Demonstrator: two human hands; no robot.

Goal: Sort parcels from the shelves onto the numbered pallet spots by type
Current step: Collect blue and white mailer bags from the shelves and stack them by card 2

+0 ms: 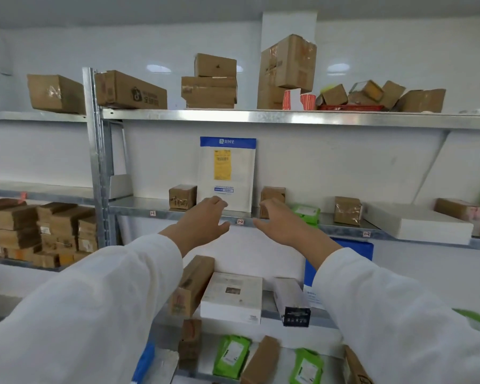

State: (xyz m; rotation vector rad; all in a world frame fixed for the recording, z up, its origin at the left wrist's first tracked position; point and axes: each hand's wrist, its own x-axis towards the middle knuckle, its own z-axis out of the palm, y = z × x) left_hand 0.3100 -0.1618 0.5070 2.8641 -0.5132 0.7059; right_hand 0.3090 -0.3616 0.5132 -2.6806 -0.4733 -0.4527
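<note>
White walls [344, 162] and galvanised shelving [261, 117] are filling the view, with a white mailer [227, 173] standing upright on the middle shelf. Just left of the mailer a small brown box [182, 196] is sitting, and the left hand [203, 220] is reaching in front of the mailer's lower left corner, fingers loosely spread, holding nothing. Right of the mailer the right hand [280, 220] is reaching likewise, empty with fingers apart, partly covering a second brown box [273, 194], with a green pouch [305, 212] lying farther right.
</note>
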